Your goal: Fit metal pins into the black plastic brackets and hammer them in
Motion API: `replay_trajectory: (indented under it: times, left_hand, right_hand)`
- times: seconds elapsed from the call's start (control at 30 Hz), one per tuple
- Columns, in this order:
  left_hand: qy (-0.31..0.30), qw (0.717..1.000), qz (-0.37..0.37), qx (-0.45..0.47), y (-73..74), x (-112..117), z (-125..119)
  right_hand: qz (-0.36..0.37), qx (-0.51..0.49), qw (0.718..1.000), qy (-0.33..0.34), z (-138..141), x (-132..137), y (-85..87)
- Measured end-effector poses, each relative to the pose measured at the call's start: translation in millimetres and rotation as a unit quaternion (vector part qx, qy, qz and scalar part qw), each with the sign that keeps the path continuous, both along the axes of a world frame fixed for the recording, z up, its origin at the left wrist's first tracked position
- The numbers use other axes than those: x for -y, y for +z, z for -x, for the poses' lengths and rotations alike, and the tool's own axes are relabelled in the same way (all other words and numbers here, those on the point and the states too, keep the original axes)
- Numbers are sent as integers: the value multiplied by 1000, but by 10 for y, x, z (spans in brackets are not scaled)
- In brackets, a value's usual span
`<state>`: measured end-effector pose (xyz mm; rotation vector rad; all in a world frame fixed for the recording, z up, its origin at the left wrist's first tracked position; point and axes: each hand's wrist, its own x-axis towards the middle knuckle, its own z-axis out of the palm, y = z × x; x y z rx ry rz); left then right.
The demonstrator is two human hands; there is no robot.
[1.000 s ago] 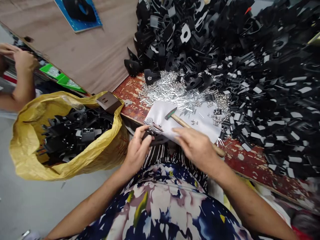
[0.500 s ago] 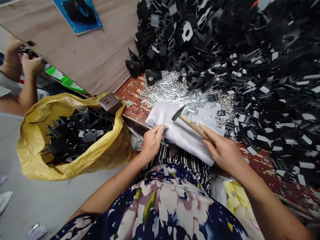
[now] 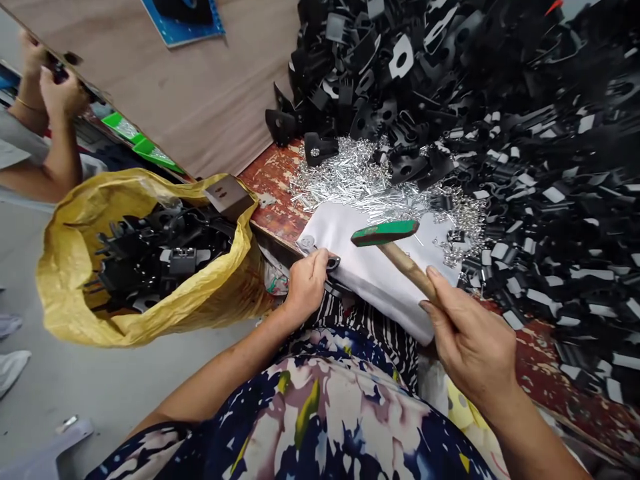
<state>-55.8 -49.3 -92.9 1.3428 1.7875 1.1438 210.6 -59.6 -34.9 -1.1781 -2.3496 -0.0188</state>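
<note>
In the head view, your right hand point(image 3: 470, 333) has its fingers wrapped round the hammer point(image 3: 406, 268), its handle slanting up-left to a head over the white sheet point(image 3: 345, 233). Your left hand point(image 3: 306, 283) pinches a small black part point(image 3: 333, 263) at the sheet's near-left edge, left of the hammer's head, nearer you, not touching it.

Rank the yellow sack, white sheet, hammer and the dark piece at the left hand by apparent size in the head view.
1. Yellow sack
2. White sheet, partly covered
3. Hammer, held in the right hand
4. Dark piece at the left hand; partly hidden, so only its visible part is ranked
</note>
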Motion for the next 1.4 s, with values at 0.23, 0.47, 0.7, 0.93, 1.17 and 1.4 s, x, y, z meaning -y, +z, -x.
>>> replay_trajectory:
  times: [0.23, 0.47, 0.7, 0.93, 1.17, 1.4]
  left_hand:
    - [-14, 999, 11, 38, 13, 21, 55]
    - [23, 966, 26, 257, 344, 85, 90]
    - [-95, 883, 129, 440, 499, 50, -206]
    - [-150, 889, 148, 406, 251, -42, -168]
    - [-159, 889, 156, 399, 204, -61, -142]
    - [-201, 885, 180, 379, 432, -25, -17]
  right_hand:
    - [130, 52, 990, 12, 157, -93, -160]
    - [86, -9, 996, 17, 430, -313, 177]
    - [357, -163, 908, 146, 518, -284, 138]
    - [262, -514, 815, -40, -277, -1379, 560]
    - [283, -417, 841, -196, 128, -2406, 339]
    - [202, -390, 882, -172, 229, -1880, 243]
